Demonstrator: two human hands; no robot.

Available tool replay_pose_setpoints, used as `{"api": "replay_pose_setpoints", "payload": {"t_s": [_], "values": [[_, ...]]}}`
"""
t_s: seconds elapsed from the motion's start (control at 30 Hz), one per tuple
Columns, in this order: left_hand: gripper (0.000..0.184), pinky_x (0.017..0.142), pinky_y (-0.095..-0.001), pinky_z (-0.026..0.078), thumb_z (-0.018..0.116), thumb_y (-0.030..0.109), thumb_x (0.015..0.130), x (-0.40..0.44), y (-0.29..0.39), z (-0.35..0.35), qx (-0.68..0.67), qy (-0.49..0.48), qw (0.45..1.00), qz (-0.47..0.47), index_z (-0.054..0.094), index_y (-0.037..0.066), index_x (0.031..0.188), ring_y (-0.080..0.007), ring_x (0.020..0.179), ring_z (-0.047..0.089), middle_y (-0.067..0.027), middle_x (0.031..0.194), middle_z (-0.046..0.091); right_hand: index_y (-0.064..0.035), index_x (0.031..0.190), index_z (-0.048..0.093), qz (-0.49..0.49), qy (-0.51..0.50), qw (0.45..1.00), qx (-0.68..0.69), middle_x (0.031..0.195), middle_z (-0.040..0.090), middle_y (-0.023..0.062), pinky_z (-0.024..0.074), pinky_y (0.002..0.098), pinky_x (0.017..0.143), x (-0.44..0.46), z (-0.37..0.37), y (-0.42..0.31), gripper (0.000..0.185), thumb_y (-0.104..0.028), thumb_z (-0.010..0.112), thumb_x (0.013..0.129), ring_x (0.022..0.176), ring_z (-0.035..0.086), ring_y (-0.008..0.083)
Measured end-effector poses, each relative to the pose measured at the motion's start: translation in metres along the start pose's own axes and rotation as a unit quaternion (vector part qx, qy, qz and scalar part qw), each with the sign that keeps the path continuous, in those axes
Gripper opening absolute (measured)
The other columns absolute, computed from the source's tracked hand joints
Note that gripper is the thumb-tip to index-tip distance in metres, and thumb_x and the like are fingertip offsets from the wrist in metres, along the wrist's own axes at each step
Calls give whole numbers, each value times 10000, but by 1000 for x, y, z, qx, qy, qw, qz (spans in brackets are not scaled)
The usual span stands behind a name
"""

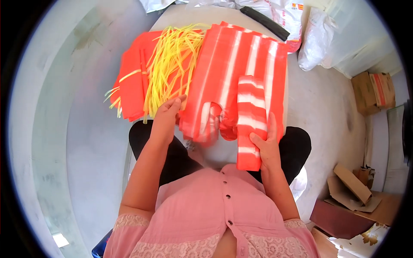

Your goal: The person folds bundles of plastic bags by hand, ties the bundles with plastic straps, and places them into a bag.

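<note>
Bundle (pixel 251 116), red with white bands, folded long and narrow, lying over the right part of a striped stack (pixel 223 64) and reaching past its lower edge toward the lap. Gripped near the lower end by the right hand (pixel 267 148), with thumb across the front and fingers along the right edge. Left hand (pixel 168 114) just beyond the left knee, fingertips close together between the yellow strips (pixel 174 64) and the lower left side of the striped stack. Cannot tell whether pinching something there or merely touching.

Striped stack in red and white, spread on a pale table (pixel 172 17), lower edge partly blurred, with a curved cut-out in it. Just to the left, yellow strips in a loose, tangled heap over plain red pieces (pixel 131 86), with a few yellow ends poking out at the far left.

Beyond the striped stack, a black strip (pixel 264 22), a white printed sack (pixel 282 13) and a white plastic packet (pixel 316 41). Off to the right, a cardboard box (pixel 372 92); nearer, loose cardboard (pixel 350 189) beside a dark red box (pixel 340 219). Closest to view, black trousers (pixel 148 142) and a pink shirt (pixel 198 198) with lace trim and dark buttons.
</note>
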State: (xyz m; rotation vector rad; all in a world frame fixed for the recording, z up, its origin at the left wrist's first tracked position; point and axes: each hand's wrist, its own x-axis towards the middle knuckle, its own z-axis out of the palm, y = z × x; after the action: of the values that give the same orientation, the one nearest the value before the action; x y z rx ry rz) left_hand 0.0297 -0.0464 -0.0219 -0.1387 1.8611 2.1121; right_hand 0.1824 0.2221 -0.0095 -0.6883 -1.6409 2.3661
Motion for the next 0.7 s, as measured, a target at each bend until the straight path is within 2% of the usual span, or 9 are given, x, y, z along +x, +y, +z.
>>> {"api": "replay_pose_setpoints", "payload": {"t_s": [0.03,0.1,0.23,0.33,0.37,0.47,0.5,0.6,0.7], "values": [[410,1036,-348,478,539,265,1110,-6,8,11,-85,-28,995,-47,660,-35,1362,-187,1205,596,-79,1306,681,-61,1690,135,-7,5,1000,6,1613,392,183,541,375,1037,1,-3,-2,1032,66,727,855,1368,523,266],[444,1056,-353,462,496,296,1126,-26,25,47,-102,-87,989,-65,633,-24,1402,-188,1237,578,-85,1348,660,-55,1687,146,-17,17,1000,2,1584,422,182,541,374,1035,-1,-3,-18,1022,65,727,855,1362,530,262],[541,1109,-392,426,392,407,1152,-36,-2,100,-104,-258,954,-107,603,2,1443,-204,1270,571,-104,1406,635,-48,1683,161,-43,10,998,35,1548,452,181,541,371,1033,7,-12,-31,1010,60,731,856,1341,548,258],[606,1146,-426,401,353,485,1148,-32,-26,138,-113,-259,937,-207,602,12,1435,-226,1326,553,-121,1438,626,-47,1679,170,-67,-11,997,46,1540,464,180,550,368,1017,22,-21,-31,1007,54,737,853,1325,559,257],[663,1173,-451,386,314,542,1143,-36,-26,147,-134,-295,924,-204,591,20,1444,-254,1380,525,-122,1478,609,-80,1688,170,-71,-15,997,27,1567,452,167,544,379,1067,30,-28,-26,1015,36,756,868,1387,523,267],[716,1198,-457,365,268,582,1137,-43,-5,175,-139,-252,919,-269,582,21,1452,-269,1380,527,-118,1477,611,-79,1686,177,-58,11,998,27,1589,438,175,545,380,1065,43,-33,-25,1015,43,756,862,1391,525,267],[792,1218,-472,345,232,641,1117,-44,2,183,-139,-252,923,-257,554,11,1475,-286,1367,540,-128,1475,611,-74,1687,167,-42,1,999,26,1594,431,176,540,382,1074,43,-32,-36,1029,46,763,856,1395,523,268],[769,1168,-476,421,299,640,1110,-22,-1,182,-142,-351,896,-233,559,4,1455,-278,1324,582,-144,1448,621,-74,1688,163,-52,-14,998,30,1606,414,176,528,386,1088,55,-41,-42,1043,47,771,850,1407,512,268],[612,1080,-467,517,486,487,1112,-10,12,201,-139,-272,928,-212,500,-13,1465,-272,1269,626,-166,1374,640,-73,1688,164,-69,-7,998,7,1604,418,169,527,392,1091,66,-48,-45,1044,51,768,846,1407,513,266]]}}
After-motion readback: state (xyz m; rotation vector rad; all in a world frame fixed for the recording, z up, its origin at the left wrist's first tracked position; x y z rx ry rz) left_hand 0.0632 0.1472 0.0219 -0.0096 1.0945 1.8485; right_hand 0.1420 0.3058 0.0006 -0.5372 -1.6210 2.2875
